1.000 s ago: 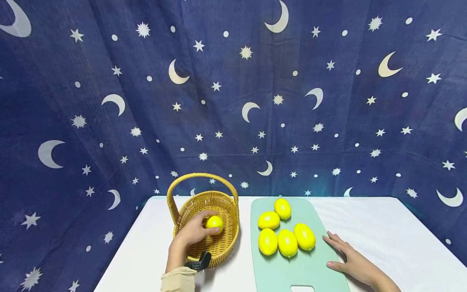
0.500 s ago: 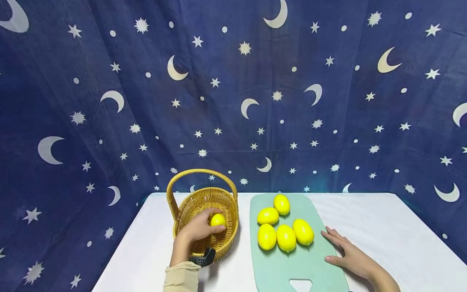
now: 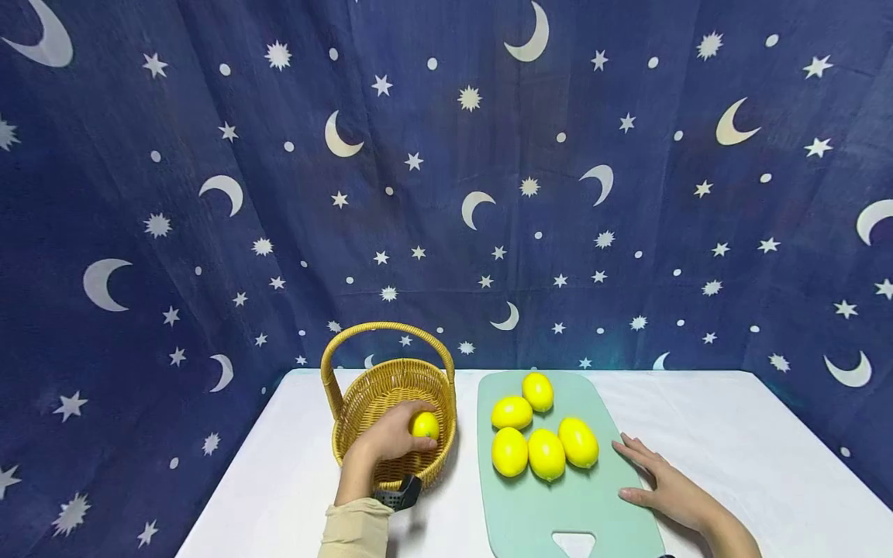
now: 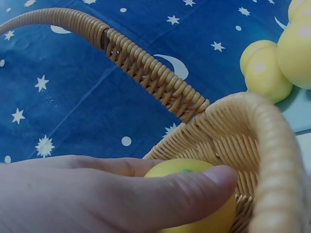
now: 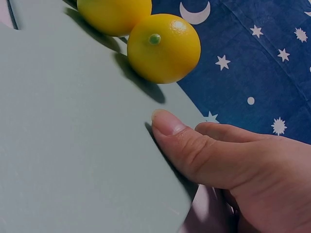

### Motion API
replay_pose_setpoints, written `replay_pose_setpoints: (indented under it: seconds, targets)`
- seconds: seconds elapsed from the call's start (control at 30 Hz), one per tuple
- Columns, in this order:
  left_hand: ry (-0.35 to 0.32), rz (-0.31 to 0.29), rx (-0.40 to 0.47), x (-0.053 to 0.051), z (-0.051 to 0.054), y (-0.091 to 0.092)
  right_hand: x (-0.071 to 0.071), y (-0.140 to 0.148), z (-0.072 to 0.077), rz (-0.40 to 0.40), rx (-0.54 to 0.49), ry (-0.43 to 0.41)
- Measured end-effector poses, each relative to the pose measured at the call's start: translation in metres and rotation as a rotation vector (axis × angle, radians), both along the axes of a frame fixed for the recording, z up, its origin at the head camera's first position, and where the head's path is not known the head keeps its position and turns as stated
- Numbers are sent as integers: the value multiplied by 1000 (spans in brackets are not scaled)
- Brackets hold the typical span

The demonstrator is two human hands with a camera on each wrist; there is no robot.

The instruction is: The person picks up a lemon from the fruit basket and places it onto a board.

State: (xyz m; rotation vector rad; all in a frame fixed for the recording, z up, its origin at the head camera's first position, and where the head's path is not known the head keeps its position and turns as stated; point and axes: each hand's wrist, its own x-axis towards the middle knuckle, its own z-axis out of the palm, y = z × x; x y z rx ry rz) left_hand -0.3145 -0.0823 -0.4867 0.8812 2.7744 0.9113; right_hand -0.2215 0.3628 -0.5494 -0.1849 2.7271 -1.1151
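Observation:
My left hand (image 3: 394,435) reaches into the wicker basket (image 3: 377,381) and holds a lemon (image 3: 425,425) between thumb and fingers. In the left wrist view the thumb lies across this lemon (image 4: 194,167), near the basket's rim. Several other lemons (image 3: 546,454) lie grouped on a pale green cutting board (image 3: 537,511) right of the basket. My right hand (image 3: 666,488) rests at the board's right edge, its fingers extended and nothing in its grasp. In the right wrist view its thumb lies over the board, near one lemon (image 5: 164,48).
The basket's tall arched handle (image 3: 387,326) rises above its opening. A white-covered table (image 3: 272,480) lies under everything. Behind it hangs a dark blue curtain (image 3: 418,217) with moons and stars. A cut-out handle slot sits at the board's near end.
My left hand has shifted slightly right inside the basket, carrying the lemon with it. My right hand and the lemons on the board stay in place.

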Motion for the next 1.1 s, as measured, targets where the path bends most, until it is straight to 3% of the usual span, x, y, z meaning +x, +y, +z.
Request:
replay_pose_setpoints:
  seconds: [0.2,0.4,0.6,0.87,1.1]
  targets:
    - [-4,37,18,5,1,-1,3,0,-3,0,7,-20]
    - [-28,75,47,10,10,1,5,2,-4,3,14,-22]
    - [4,78,78,15,26,3,-2,1,-4,-5,24,-22]
    - [94,48,53,38,53,8,-1,0,-3,-1,7,-3]
    - [112,34,46,55,69,17,-2,3,-4,-2,15,1]
